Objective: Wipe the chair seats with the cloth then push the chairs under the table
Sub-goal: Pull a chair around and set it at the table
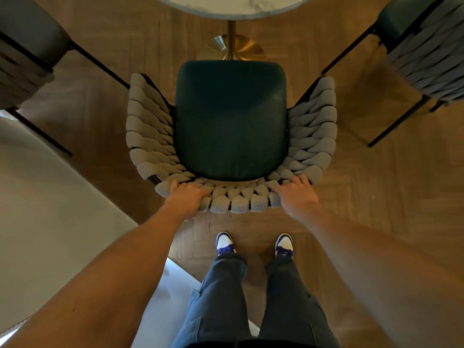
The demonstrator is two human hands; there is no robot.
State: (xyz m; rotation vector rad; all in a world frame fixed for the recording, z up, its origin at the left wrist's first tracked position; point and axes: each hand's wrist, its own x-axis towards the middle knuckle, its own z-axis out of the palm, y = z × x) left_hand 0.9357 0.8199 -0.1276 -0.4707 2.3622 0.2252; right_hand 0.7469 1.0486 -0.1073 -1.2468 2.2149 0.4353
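Head view: your left hand (187,197) and right hand (296,194) curl their fingers over the woven grey backrest of the green-seated chair (231,119) at frame centre, not yet under the round marble table (233,6) at top; no cloth visible, so wiping looks finished.

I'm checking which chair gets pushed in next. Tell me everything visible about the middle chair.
The middle chair has a dark green, leather-like padded seat, bare and smooth, wrapped by a curved back and sides of thick grey woven cord on a dark frame. It stands upright on the wood floor, facing the marble-look table, its seat not yet under it. The left hand and right hand grip its back.
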